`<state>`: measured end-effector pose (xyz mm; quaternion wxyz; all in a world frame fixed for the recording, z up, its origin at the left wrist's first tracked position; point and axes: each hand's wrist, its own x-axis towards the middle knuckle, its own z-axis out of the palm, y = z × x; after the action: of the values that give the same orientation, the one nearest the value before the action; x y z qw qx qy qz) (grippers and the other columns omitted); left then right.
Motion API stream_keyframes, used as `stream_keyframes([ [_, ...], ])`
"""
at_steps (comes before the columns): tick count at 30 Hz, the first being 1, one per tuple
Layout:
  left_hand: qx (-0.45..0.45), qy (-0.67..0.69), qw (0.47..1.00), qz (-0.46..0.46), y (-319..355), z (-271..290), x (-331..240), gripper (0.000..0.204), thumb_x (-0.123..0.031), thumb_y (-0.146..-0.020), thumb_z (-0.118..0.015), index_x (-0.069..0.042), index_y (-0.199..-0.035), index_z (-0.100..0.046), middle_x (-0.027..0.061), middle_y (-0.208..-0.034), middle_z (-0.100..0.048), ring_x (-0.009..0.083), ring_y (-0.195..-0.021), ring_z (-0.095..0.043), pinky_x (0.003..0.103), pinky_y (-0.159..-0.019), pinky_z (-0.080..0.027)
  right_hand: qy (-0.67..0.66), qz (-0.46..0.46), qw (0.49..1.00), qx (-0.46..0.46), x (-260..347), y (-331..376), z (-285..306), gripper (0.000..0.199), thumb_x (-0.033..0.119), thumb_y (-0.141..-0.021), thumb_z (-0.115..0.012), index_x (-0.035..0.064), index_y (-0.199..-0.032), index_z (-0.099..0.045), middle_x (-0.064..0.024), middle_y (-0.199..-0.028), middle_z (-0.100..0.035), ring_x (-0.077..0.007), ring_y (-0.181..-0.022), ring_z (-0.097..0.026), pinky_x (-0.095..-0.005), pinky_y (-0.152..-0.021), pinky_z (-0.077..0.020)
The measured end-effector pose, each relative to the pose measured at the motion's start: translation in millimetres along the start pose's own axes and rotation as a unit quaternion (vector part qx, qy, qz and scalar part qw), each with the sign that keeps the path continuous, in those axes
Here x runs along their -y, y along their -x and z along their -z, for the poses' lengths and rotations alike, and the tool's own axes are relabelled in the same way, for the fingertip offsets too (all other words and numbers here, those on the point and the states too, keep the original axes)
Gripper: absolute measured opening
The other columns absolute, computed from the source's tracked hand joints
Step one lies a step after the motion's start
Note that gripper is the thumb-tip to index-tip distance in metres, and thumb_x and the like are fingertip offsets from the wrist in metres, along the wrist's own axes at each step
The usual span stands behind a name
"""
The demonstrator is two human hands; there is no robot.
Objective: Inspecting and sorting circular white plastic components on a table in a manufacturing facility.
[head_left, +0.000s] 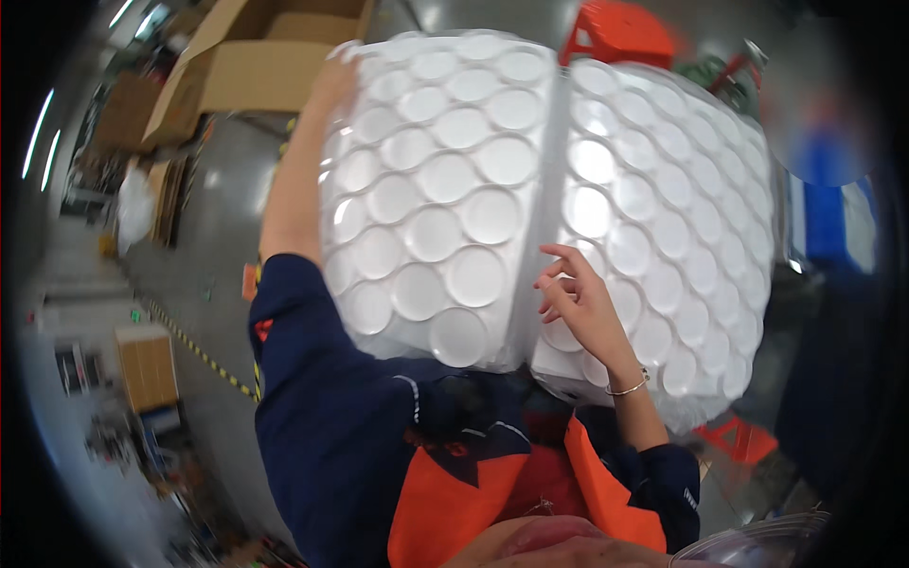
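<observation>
Two white plastic trays or stacks with rows of round, disc-like cells lie side by side in front of me: a left tray point(436, 180) and a right tray point(672, 218). Clear, shiny plastic shows along their edges, and a narrow gap parts them. My left arm reaches along the outer side of the left tray. At its far left corner is my left hand point(343, 78), blurred, its fingers mostly hidden. Over the near inner edge of the right tray hovers my right hand point(582, 298), fingers apart and loosely bent, nothing in them.
An open cardboard box point(256, 71) stands at the far left. Beyond the trays is a red plastic stool point(620, 33), and another red piece point(739, 440) shows below the right tray. A blue object point(824, 222) stands at the right. Yellow-black tape point(204, 355) marks the floor.
</observation>
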<state>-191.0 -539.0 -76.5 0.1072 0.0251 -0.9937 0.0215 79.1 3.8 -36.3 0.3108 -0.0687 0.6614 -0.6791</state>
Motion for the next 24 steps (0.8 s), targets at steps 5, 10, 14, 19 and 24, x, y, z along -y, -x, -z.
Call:
stream_keyframes([
  [5, -0.038, 0.063, 0.997, 0.030, -1.3, -13.8, 16.0, 0.058, -0.043, -0.103, -0.044, 0.000, -0.141, -0.048, 0.0261, -0.140, -0.055, 0.0401, -0.128, -0.053, 0.048, -0.108, -0.042, -0.021, 0.044, 0.992, -0.118, -3.6, 61.5, 49.5, 0.042, 0.012, -0.099, -0.057, 0.0040, -0.139, -0.048, -0.0059, -0.101, -0.061, -0.0118, -0.079, -0.062, -0.0250, -0.065, -0.0553],
  [10, -0.073, 0.138, 0.987, -0.025, 20.3, 14.5, -15.7, 0.062, -0.043, -0.104, -0.046, 0.002, -0.147, -0.042, 0.0268, -0.144, -0.051, 0.0412, -0.133, -0.049, 0.045, -0.112, -0.037, -0.026, 0.149, 0.934, -0.323, -6.0, 122.6, 114.2, 0.042, 0.016, -0.100, -0.056, 0.0032, -0.139, -0.048, -0.0086, -0.111, -0.063, -0.0153, -0.093, -0.064, -0.0266, -0.070, -0.0553],
  [14, -0.073, 0.172, 0.980, -0.065, 77.5, 68.8, -95.6, 0.054, -0.034, -0.106, -0.046, 0.001, -0.148, -0.042, 0.0227, -0.148, -0.048, 0.0363, -0.139, -0.043, 0.043, -0.117, -0.031, -0.107, 0.252, 0.854, -0.442, -5.6, 169.1, 169.3, 0.048, 0.027, -0.104, -0.051, -0.0001, -0.143, -0.044, -0.0176, -0.131, -0.057, -0.0276, -0.121, -0.057, -0.0400, -0.100, -0.0491],
  [19, -0.009, 0.257, 0.956, -0.139, 201.9, 146.8, -230.2, 0.045, -0.018, -0.105, -0.051, -0.004, -0.147, -0.045, 0.0132, -0.149, -0.049, 0.0293, -0.142, -0.041, 0.040, -0.119, -0.028, -0.357, 0.345, 0.762, -0.416, -1.9, 209.9, 218.8, 0.056, 0.022, -0.104, -0.045, -0.0023, -0.152, -0.029, -0.0236, -0.153, -0.037, -0.0343, -0.146, -0.033, -0.0491, -0.122, -0.0286],
  [24, 0.097, 0.327, 0.913, -0.226, 297.8, 190.8, -329.0, 0.048, -0.007, -0.091, -0.060, -0.005, -0.138, -0.055, 0.0141, -0.145, -0.053, 0.0357, -0.143, -0.040, 0.045, -0.118, -0.029, -0.460, 0.415, 0.736, -0.272, 5.8, 216.4, 238.1, 0.066, 0.030, -0.102, -0.048, -0.0023, -0.154, -0.022, -0.0244, -0.162, -0.021, -0.0379, -0.152, -0.020, -0.0559, -0.125, -0.0157],
])
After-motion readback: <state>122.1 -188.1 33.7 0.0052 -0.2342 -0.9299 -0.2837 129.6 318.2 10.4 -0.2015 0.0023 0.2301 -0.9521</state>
